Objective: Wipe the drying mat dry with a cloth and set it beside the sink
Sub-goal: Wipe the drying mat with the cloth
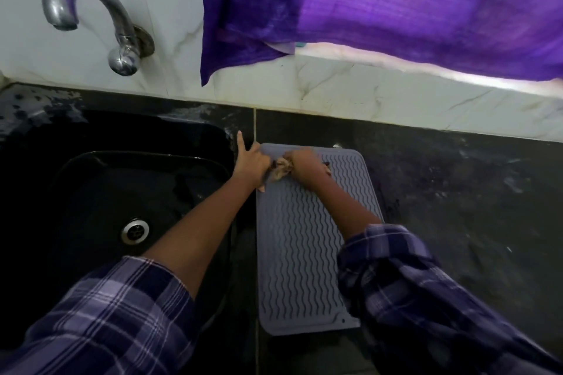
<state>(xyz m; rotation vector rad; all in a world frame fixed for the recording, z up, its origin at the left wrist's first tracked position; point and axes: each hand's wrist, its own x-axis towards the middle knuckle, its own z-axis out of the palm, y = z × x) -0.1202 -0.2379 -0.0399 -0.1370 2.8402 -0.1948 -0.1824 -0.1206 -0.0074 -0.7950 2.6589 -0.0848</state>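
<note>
A grey ribbed drying mat (300,240) lies flat on the dark counter just right of the black sink (100,192). My right hand (306,166) grips a crumpled beige cloth (281,169) and presses it on the mat's far end. My left hand (251,161) rests on the mat's far left corner, its index finger stretched toward the sink rim; whether its other fingers hold the cloth or the mat edge is not clear. Part of the cloth is hidden under both hands.
A chrome tap (91,21) projects from the white tiled wall above the sink. A purple curtain (380,6) hangs over the wall at the back. Dark stone counter (457,192) stretches to the right of the mat.
</note>
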